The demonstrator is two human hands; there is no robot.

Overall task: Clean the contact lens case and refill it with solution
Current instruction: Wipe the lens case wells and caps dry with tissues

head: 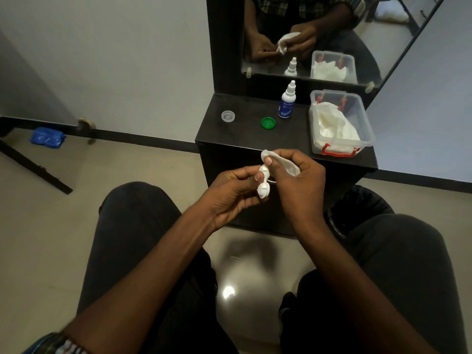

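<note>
My left hand (231, 191) pinches the white contact lens case (263, 186) in front of the dark table, holding it on end. My right hand (297, 182) grips a white tissue (270, 157) and presses a finger wrapped in it against the case's upper well. On the dark table (245, 134) lie a green cap (268, 122) and a clear cap (228, 116). The solution bottle (287, 103), white with a blue label, stands upright behind them.
A clear plastic box (341, 123) with red clips holds white tissues at the table's right side. A mirror (319, 34) rises behind the table. My knees are below the hands. A blue packet (47, 137) lies on the floor at left.
</note>
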